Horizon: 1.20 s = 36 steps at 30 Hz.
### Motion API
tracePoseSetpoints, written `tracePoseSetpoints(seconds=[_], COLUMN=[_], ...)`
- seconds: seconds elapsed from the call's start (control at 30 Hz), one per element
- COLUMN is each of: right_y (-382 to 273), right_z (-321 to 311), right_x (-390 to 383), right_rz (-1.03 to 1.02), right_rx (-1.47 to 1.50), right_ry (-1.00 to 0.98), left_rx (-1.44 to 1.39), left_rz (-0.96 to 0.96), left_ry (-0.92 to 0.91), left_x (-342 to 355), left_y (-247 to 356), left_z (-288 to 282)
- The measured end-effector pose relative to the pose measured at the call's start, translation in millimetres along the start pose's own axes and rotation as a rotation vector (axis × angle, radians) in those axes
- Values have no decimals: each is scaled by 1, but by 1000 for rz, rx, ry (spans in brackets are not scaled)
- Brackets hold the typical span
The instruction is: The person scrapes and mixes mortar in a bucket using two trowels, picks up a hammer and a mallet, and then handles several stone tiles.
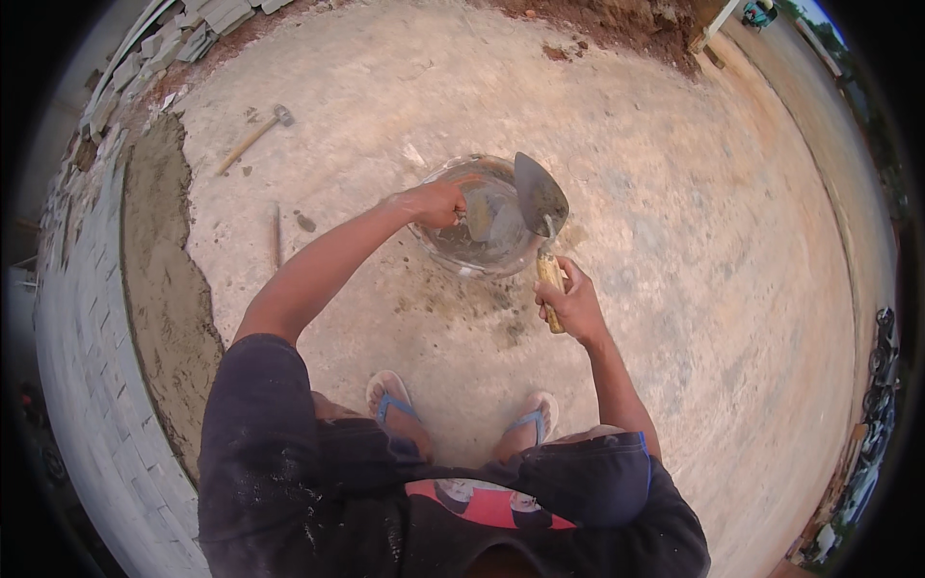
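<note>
A round bucket with a mortar-smeared rim stands on the ground in front of me, grey wet matter inside. My left hand reaches over its left side, fingers curled and closed inside the rim. What they hold is hidden; a greyish flat patch shows beside the fingertips, too unclear to name. In my right hand is a trowel by its wooden handle. The trowel's broad metal blade points away from me, above the bucket's right edge.
To the left lie a hammer and a thin stick-like piece. Beyond them runs a strip of wet mortar along a grey block surface. Stacked blocks fill the far left; loose soil lies at the back.
</note>
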State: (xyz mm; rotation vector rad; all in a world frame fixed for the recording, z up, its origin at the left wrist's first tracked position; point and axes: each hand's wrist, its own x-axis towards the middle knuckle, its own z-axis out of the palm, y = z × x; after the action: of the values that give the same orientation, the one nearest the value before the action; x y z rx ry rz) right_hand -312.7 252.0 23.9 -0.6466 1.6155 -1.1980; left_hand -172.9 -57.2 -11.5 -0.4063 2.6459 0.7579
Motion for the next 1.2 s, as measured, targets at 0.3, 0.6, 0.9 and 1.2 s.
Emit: tracePoseSetpoints(seconds=[0.3, 0.6, 0.9, 1.2], right_y=[-20, -24, -8, 4], right_z=[20, -4, -16, -27], right_x=[-5, -16, -6, -4], right_rz=[-111, -138, -146, -114], right_rx=[-31, -71, -3, -27], right_ry=[-13, 56, 99, 117], left_rx=[-615, -590, -714, -267], left_rz=[-136, 16, -104, -451], left_ry=[141, 469, 427, 38], left_x=[-20, 53, 86, 92], left_y=[10, 13, -1, 13], left_z=[6, 36, 82, 107])
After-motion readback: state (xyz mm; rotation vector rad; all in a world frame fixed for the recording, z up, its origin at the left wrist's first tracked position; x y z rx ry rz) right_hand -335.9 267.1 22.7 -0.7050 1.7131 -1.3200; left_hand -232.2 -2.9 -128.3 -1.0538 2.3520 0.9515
